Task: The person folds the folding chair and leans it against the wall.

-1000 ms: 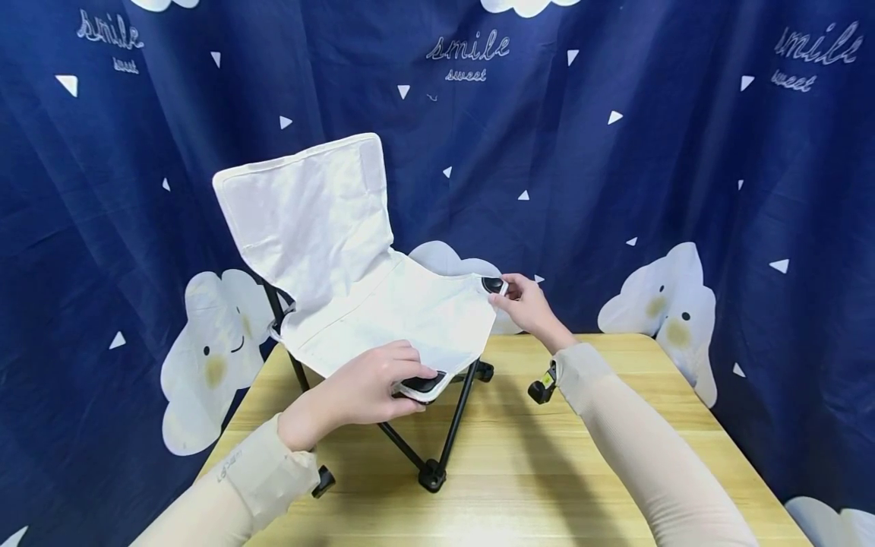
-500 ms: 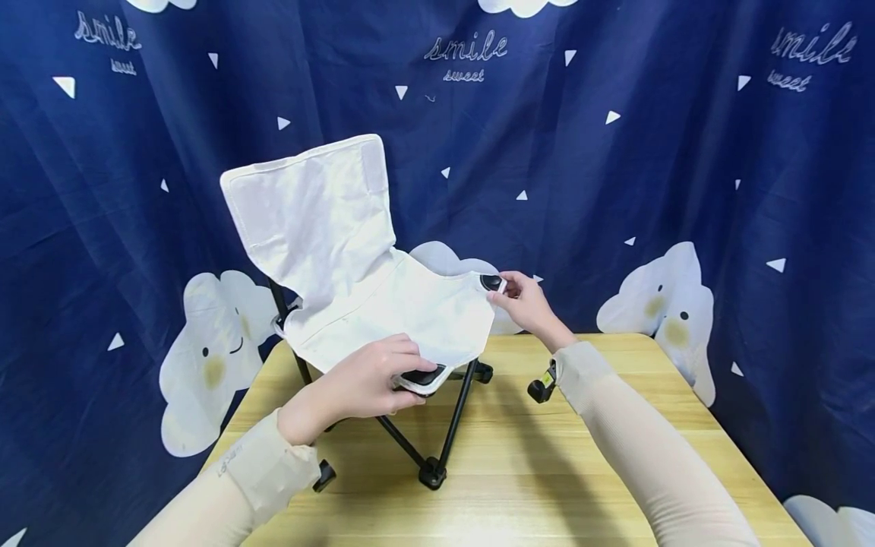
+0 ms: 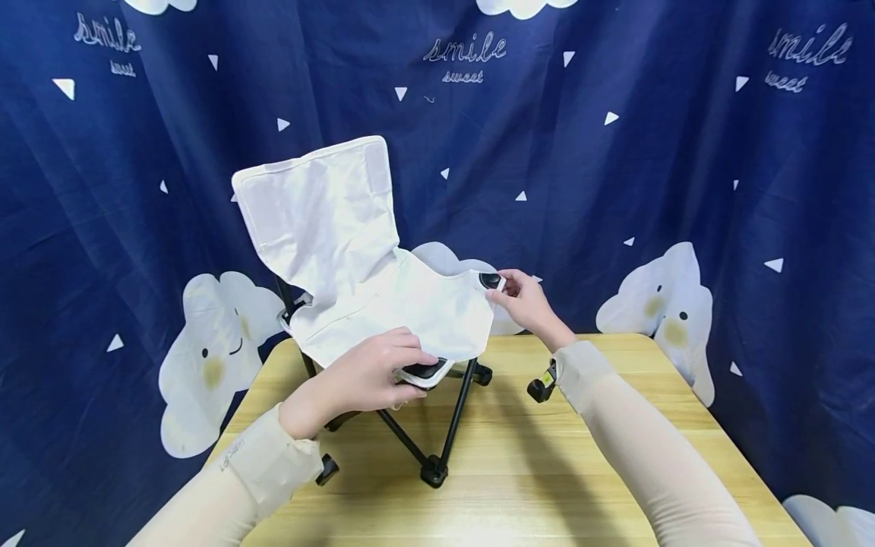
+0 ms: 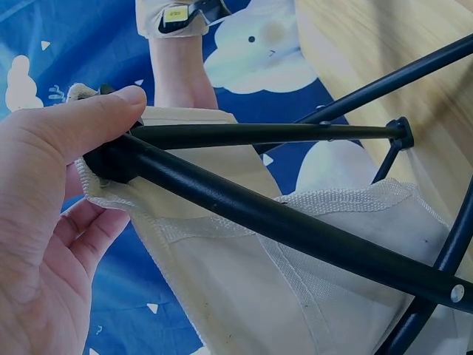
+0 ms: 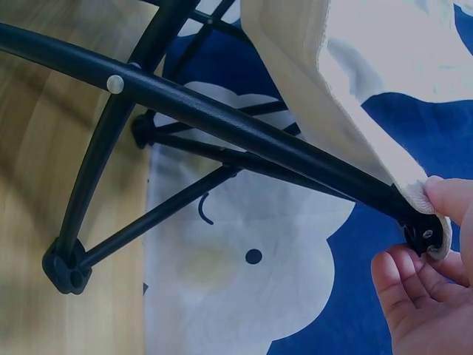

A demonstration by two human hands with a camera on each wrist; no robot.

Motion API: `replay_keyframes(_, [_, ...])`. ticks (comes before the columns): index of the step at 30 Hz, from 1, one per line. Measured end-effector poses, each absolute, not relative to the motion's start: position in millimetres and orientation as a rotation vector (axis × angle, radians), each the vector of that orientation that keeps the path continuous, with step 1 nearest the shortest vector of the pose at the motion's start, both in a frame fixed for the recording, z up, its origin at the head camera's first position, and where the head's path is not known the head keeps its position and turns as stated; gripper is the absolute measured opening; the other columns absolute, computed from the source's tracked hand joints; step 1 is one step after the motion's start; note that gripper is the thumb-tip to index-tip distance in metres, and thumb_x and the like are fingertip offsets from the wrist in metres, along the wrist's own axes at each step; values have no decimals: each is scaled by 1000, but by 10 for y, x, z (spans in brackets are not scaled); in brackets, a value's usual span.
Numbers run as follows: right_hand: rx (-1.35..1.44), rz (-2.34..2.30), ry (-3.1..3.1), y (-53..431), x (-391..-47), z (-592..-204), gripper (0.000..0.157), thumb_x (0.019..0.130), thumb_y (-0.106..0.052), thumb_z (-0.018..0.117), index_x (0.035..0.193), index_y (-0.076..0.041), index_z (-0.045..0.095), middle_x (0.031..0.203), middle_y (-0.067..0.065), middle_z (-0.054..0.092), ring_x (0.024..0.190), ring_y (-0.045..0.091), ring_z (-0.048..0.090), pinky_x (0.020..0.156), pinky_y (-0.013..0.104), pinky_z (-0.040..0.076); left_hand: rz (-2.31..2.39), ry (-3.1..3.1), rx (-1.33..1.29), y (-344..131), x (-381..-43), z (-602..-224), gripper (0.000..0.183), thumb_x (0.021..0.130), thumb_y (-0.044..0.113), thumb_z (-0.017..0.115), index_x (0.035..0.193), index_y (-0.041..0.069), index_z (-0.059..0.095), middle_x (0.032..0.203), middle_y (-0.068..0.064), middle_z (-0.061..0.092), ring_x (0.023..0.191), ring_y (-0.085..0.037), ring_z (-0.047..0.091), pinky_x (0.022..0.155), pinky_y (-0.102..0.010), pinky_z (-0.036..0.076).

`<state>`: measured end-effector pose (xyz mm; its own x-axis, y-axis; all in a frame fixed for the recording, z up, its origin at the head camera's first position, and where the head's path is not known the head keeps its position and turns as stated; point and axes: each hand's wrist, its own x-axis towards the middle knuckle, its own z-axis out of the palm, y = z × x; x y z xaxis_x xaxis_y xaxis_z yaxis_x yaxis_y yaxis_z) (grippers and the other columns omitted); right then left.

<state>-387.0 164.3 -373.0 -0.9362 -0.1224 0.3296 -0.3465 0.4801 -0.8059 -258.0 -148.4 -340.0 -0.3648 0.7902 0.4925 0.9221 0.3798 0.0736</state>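
Note:
A folding chair (image 3: 403, 304) with white cloth and a black tube frame stands upright on the wooden table. My left hand (image 3: 374, 371) grips the near front corner of its seat, fingers over the black corner patch (image 3: 425, 369) and thumb below. In the left wrist view, the thumb presses the black joint (image 4: 111, 159) where tubes meet under the cloth. At the far front corner, my right hand (image 3: 525, 300) pinches the cloth edge beside another black patch (image 3: 490, 280). The right wrist view shows that corner's black end fitting (image 5: 423, 234) between thumb and fingers.
The wooden table (image 3: 533, 471) lies under the chair, with chair feet such as the near black foot (image 3: 434, 471) on it. A dark blue curtain (image 3: 547, 152) with white clouds hangs behind. Small black devices, one of them a wrist camera (image 3: 542, 389), sit at both cuffs.
The chair's backrest has shifted to the right, and the near seat corner has risen slightly with my left hand. My right hand has barely moved and keeps its hold.

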Motion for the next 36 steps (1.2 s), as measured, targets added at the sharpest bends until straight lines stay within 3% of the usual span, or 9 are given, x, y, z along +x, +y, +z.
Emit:
replay_keyframes(13, [416,1400,-2482,1635,-3896,-3719,49,103,-15,71,144,10,59,113,24,70,96,28,64,79,24,50,-453,-2274,-1490,-1472,-2559,-3361,39,81,13,95,117,7,81,103,1,74,95,-14,63,84,-28,57])
replay_keyframes(29, [339,1455,-2525,1637,-3861,-3691,53,108,-24,66,150,6,56,129,26,69,110,34,66,91,36,56,-481,-2232,-1491,-1459,-2545,-3401,41,79,22,99,114,9,82,98,2,71,89,-11,61,77,-25,55])
replay_keyframes(36, [330,1450,-2518,1649,-3870,-3679,51,106,-22,69,148,5,60,126,27,72,109,34,68,88,32,59,-466,-2232,-1488,-1451,-2545,-3403,39,80,21,98,114,9,82,97,4,71,90,-12,61,77,-26,55])
